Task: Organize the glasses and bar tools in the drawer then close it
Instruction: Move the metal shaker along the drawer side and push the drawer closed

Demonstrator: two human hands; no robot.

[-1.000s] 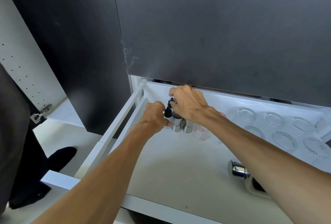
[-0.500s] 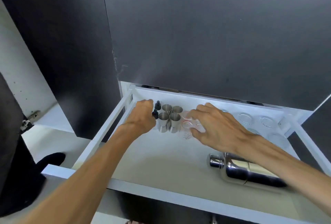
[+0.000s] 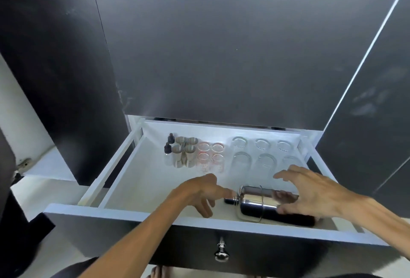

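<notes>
The white drawer (image 3: 115, 209) stands pulled out. A chrome cocktail shaker (image 3: 257, 202) lies on its side near the front right. My left hand (image 3: 199, 191) hovers open, a fingertip touching the shaker's cap. My right hand (image 3: 310, 191) is spread open over the shaker's body, its fingers just touching it. At the back stand two dark dropper bottles (image 3: 169, 143), several steel jiggers (image 3: 184, 151), small measuring glasses with red marks (image 3: 209, 155) and several clear tumblers (image 3: 264, 155) in rows.
Dark cabinet doors (image 3: 221, 44) rise behind and on both sides of the drawer. The drawer front carries a chrome knob (image 3: 221, 253). A white shelf (image 3: 46, 164) sits at the left. My bare toes (image 3: 156, 274) show below.
Both hands have pulled back from the jiggers and measuring glasses at the rear to the shaker at the front. The camera has backed away, showing the drawer front and knob.
</notes>
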